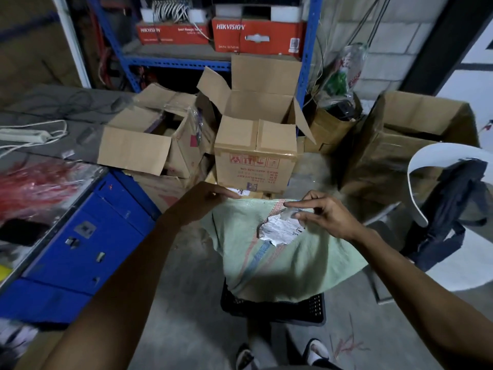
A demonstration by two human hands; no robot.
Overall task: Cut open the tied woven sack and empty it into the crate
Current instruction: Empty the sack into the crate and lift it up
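A pale green woven sack (282,263) with a torn white label and red-blue stripes hangs upside down over a black plastic crate (272,311) on the floor. Its lower end droops into the crate. My left hand (202,201) pinches the sack's upper left edge. My right hand (325,212) pinches the upper right edge near the label, fingers partly spread. What lies inside the crate is hidden by the sack.
Open cardboard boxes (256,145) stand just behind the sack, with blue shelving (170,61) above. A blue metal cabinet (88,244) is at the left. A white chair with a dark bag (450,206) is at the right. My feet (282,353) stand before the crate.
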